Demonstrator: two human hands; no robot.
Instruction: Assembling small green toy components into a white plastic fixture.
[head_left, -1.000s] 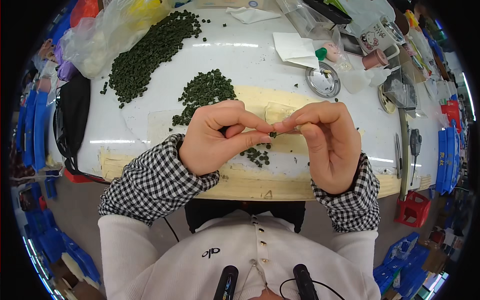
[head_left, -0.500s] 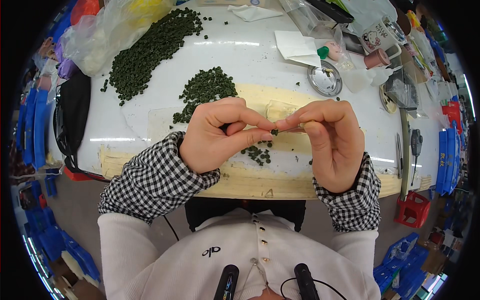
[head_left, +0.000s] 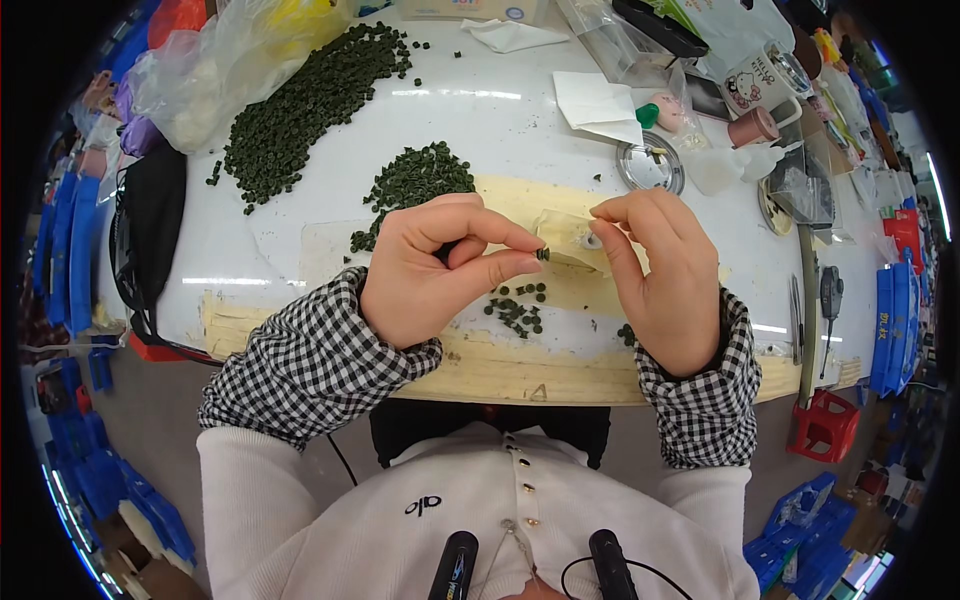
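My left hand (head_left: 425,265) is closed in a pinch, with a small dark green rubber-like piece (head_left: 543,254) between thumb and forefinger. My right hand (head_left: 668,270) is held a little apart to the right. Its thumb and forefinger are drawn together beside a pale, yellowish block (head_left: 562,232); whatever they grip is too small to make out. Just below the fingertips lie several loose green pieces (head_left: 516,312). A small heap of green pieces (head_left: 425,172) sits beyond my left hand. More pieces (head_left: 627,334) show beside my right wrist.
A larger heap of green pieces (head_left: 300,120) spreads at the far left by plastic bags (head_left: 190,100). White tissue (head_left: 597,105), a round metal dish (head_left: 650,168), a thread spool (head_left: 752,126) and a mug (head_left: 757,82) stand at the far right. Tweezers-like tools (head_left: 797,315) lie at the right edge.
My right hand has drawn away from the green piece, a little to the right, so its fingertips now stand apart from my left hand's. The left hand still holds the piece in nearly the same place.
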